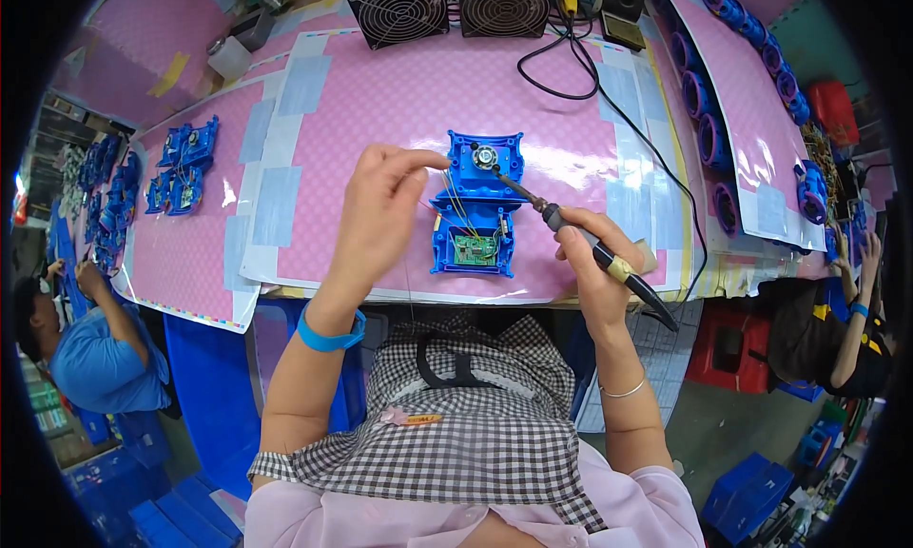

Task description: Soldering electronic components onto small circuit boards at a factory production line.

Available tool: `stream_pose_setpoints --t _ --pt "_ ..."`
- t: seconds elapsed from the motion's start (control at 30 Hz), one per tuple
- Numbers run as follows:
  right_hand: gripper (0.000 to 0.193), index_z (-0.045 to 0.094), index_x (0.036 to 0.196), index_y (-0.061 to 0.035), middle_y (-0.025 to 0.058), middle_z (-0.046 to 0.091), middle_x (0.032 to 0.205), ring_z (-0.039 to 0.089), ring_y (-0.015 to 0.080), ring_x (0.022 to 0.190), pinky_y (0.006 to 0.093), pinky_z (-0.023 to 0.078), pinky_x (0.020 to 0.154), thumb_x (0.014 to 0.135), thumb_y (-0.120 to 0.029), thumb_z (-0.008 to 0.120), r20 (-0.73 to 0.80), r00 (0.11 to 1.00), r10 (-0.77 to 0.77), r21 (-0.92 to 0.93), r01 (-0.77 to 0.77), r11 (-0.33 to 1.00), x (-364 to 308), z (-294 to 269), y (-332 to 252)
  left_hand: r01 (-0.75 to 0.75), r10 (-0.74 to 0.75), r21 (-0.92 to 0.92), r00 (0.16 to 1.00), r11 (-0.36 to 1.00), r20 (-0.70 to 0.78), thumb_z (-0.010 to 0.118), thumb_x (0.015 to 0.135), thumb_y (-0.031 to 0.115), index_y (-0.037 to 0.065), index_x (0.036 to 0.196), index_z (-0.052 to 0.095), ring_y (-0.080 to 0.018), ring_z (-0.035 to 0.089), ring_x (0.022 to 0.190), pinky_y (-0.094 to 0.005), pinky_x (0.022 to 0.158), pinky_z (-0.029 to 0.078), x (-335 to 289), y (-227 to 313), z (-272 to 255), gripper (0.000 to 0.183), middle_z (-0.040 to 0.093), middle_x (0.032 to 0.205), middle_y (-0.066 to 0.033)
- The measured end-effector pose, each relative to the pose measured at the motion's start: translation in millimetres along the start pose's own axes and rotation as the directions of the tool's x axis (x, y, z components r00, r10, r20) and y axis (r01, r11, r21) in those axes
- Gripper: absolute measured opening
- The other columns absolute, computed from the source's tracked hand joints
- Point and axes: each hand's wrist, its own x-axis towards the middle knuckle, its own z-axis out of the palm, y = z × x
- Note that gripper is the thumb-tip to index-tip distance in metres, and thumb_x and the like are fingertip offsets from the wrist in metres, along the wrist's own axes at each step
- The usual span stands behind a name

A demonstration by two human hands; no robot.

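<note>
A blue plastic housing lies opened in two halves on the pink table sheet in front of me. Its far half [459,180] holds a round speaker [485,157]; the near half carries a green circuit board [475,250]. Thin wires [456,201] run between the halves. My right hand [596,261] grips a soldering iron [561,225] like a pen, its tip at the speaker's lower right edge. My left hand [382,205] is closed in a pinch at the housing's left side; a thin strand hangs below it, and what the fingertips hold is too small to make out.
Two black fans [401,13] stand at the far edge, beside a black cable [609,99] running down the right. More blue housings [181,167] lie on the left table. Blue round parts [711,134] line a right-hand shelf. One person [100,358] works at left, another [823,329] at right.
</note>
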Motion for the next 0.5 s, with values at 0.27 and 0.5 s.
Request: stream_pose_setpoints --t 0.27,0.5 --pt "0.022 0.066 0.105 0.0063 0.0117 0.067 0.079 0.064 0.0140 0.064 0.0236 0.051 0.060 0.086 -0.005 0.063 0.024 0.994 0.105 0.083 -0.106 0.991 10 7 0 -0.136 0.154 0.279 0.987 0.951 -0.040 0.065 0.077 0.000 0.000 0.092 0.071 -0.0197 0.060 0.066 -0.0334 0.060 0.048 8 1 19 0.016 0.061 0.079 -0.0120" --pt "0.022 0.066 0.105 0.0065 0.0119 0.067 0.080 0.064 0.0145 0.064 0.0237 0.051 0.060 0.086 -0.004 0.062 0.020 0.993 0.120 0.115 -0.122 0.986 10 7 2 -0.238 0.296 0.398 0.951 0.886 -0.089 0.066 0.073 0.001 0.000 0.082 0.071 -0.0199 0.061 0.061 -0.0330 0.054 0.047 12 -5 27 0.010 0.060 0.068 -0.0102"
